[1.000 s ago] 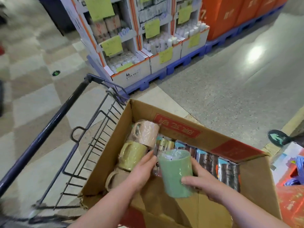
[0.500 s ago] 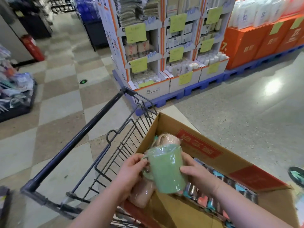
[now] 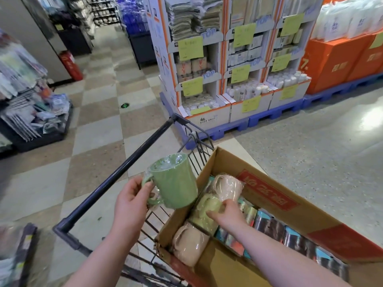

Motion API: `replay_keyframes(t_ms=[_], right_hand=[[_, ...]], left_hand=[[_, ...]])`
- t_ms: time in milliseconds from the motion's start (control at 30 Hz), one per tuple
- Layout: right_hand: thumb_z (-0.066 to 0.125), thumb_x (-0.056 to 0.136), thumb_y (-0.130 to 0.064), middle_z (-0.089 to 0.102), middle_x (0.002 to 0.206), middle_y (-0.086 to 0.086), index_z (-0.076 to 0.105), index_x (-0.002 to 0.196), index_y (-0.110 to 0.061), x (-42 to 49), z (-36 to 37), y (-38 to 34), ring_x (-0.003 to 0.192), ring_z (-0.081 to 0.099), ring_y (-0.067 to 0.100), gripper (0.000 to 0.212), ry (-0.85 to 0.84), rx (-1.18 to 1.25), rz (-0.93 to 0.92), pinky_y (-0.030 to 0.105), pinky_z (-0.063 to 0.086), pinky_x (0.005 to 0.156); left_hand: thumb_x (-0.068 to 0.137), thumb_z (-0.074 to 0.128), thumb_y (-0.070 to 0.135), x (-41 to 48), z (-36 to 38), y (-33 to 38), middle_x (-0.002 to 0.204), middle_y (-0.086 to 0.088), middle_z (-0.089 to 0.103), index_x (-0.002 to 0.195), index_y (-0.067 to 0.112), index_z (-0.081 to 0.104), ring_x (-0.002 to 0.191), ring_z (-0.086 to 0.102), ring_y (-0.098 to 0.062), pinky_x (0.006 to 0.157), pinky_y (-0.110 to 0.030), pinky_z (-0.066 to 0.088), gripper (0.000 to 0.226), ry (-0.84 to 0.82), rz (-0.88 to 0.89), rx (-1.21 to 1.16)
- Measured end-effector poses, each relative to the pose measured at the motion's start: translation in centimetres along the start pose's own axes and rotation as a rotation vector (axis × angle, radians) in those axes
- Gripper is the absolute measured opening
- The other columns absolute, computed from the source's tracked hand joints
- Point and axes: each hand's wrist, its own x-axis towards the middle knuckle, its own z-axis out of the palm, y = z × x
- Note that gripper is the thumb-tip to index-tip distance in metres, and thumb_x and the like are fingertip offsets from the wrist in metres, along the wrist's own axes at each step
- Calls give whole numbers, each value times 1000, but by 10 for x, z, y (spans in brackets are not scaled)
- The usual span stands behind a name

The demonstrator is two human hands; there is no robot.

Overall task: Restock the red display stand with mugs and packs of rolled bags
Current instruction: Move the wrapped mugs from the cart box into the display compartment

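Holds wrapped green mug (image 3: 174,183) by its handle in left hand (image 3: 130,201), above cart (image 3: 124,168) edge, just left of cardboard box (image 3: 269,195). Curls right hand (image 3: 228,214) round yellow-green mug (image 3: 205,210) inside box, touching pink mug (image 3: 228,187), beside packs of rolled bags (image 3: 269,226).

CART: dark-handled wire cart (image 3: 124,166) | FLOOR: beige-and-white checkered tiles (image 3: 99,129) left, grey speckled floor (image 3: 310,162) right | DISPLAY: white cardboard stands (image 3: 209,119), yellow-green price tags (image 3: 190,48), on blue pallets (image 3: 269,115) | RIGHT: orange boxes (image 3: 335,63) | LEFT: red fire extinguisher (image 3: 70,65) by wall, rack of packaged goods (image 3: 27,100)
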Motion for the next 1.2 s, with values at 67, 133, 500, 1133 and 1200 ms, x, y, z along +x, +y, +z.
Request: replay_keyframes(t_ms=[67, 133, 500, 1133, 1200], right_hand=[[70, 73, -60, 51, 121, 5, 38, 134, -12, 4, 10, -8, 105, 54, 25, 83, 43, 13, 58, 33, 47, 86], [67, 70, -68, 43, 136, 12, 36, 136, -10, 8, 21, -18, 118, 50, 33, 93, 86, 70, 114, 37, 45, 91], [69, 77, -25, 50, 125, 19, 21, 138, -1, 13, 40, -24, 108, 56, 36, 81, 105, 315, 333, 40, 50, 91], [48, 92, -9, 60, 92, 11, 52, 114, -8, -55, 6, 26, 70, 55, 21, 23, 316, 338, 191, 26, 42, 53], [49, 91, -8, 55, 89, 6, 49, 110, -16, -72, 1, 31, 71, 50, 18, 21, 385, 327, 157, 25, 41, 56]], left_hand=[[95, 53, 10, -3, -4, 0, 79, -7, 63, 84, 17, 62, 72, 56, -22, 66, -39, 47, 16, 21, -2, 6], [95, 53, 9, -5, -7, 0, 77, -8, 63, 84, 16, 61, 70, 56, -22, 64, -37, 47, 15, 40, -7, 6], [95, 54, 13, -13, -24, -10, 81, -9, 65, 89, 18, 62, 76, 60, -22, 72, -46, 51, 11, 79, -31, 83], [94, 55, 18, -23, -27, -7, 86, -12, 67, 91, 19, 63, 76, 61, -25, 71, -45, 52, 9, -228, 37, 135], [94, 56, 21, -26, -24, -9, 86, -8, 68, 90, 21, 63, 81, 63, -27, 75, -48, 54, 8, -273, 58, 165]])
